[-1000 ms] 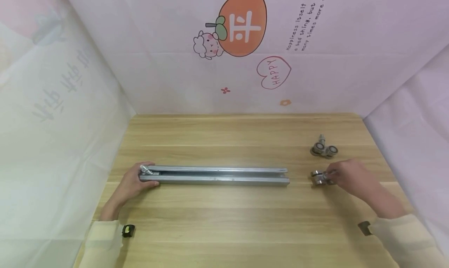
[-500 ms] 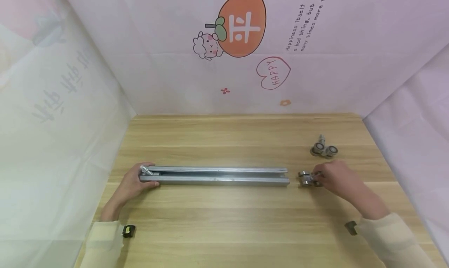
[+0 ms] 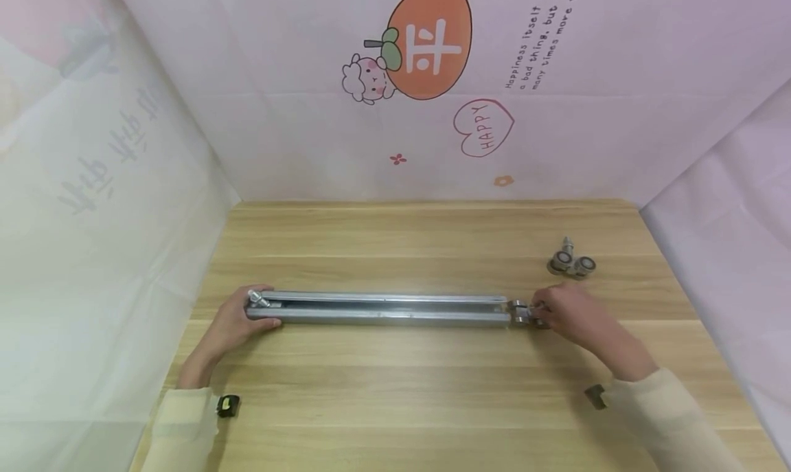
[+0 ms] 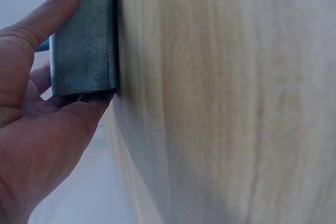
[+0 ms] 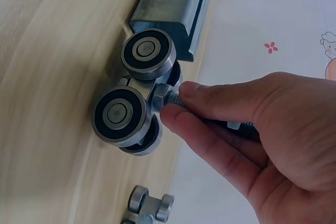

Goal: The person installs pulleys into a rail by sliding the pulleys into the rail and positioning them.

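A long silver metal rail (image 3: pixel 395 317) lies across the wooden table, its slot facing up. My left hand (image 3: pixel 237 323) grips its left end, thumb along the near side and fingers round the end. A threaded bolt (image 3: pixel 257 298) pokes up from the slot there. My right hand (image 3: pixel 571 314) pinches the bolt of a roller trolley (image 5: pixel 134 85) between thumb and fingers. The trolley has bearing wheels, and its leading pair is right at the rail's open right end (image 5: pixel 163 30). A second trolley (image 3: pixel 570 262) lies behind my right hand, also seen in the right wrist view.
The wooden table (image 3: pixel 395 389) runs up to a pink printed cloth (image 3: pixel 296 135) at the back. White cloth sides (image 3: pixel 123 252) stand at left and right.
My right hand has carried the pinched trolley leftward, from well right of the rail up to its right end. My left hand and the rail have stayed put.
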A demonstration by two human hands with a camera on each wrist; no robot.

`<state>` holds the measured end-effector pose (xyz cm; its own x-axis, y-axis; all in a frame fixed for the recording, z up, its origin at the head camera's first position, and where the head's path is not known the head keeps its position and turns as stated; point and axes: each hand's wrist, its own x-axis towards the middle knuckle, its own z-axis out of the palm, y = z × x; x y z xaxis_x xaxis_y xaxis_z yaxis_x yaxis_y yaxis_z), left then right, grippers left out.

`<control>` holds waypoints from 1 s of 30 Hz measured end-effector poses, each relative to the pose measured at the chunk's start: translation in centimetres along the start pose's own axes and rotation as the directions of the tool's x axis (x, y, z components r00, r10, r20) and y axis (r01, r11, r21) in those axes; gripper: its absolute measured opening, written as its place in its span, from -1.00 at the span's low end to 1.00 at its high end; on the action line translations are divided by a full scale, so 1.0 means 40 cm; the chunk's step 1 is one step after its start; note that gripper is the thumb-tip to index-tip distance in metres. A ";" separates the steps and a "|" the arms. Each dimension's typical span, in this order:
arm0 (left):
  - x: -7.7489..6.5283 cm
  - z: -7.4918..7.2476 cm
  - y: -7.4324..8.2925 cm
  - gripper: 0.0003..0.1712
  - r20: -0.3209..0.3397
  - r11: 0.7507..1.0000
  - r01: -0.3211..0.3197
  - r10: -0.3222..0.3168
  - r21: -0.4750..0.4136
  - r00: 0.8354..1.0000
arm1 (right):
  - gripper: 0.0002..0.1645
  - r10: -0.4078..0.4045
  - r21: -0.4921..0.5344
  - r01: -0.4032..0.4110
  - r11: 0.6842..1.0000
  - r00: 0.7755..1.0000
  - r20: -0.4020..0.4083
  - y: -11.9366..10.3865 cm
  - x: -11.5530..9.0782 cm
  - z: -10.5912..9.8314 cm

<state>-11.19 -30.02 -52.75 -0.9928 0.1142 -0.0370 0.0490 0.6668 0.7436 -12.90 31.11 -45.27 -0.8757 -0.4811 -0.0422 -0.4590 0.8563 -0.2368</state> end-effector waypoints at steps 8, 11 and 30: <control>-0.005 0.000 0.007 -0.10 0.003 0.999 0.015 -0.015 -0.032 1.000 | -0.91 -0.004 -0.007 0.004 1.000 1.000 -0.018 -0.013 0.014 0.014; -0.006 -0.001 0.008 -0.10 -0.001 0.999 0.020 -0.020 -0.034 1.000 | -0.91 0.005 0.006 -0.005 1.000 1.000 -0.007 -0.019 0.017 0.014; -0.004 -0.001 0.008 -0.14 0.003 0.999 0.034 -0.034 -0.037 0.999 | -0.90 -0.003 0.033 0.004 0.999 0.999 -0.037 -0.038 0.028 0.024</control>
<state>-11.04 -29.87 -52.47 -0.9935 0.0939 -0.0647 0.0109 0.6425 0.7662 -13.05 29.09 -45.88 -0.8792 -0.4764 -0.0057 -0.4574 0.8475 -0.2692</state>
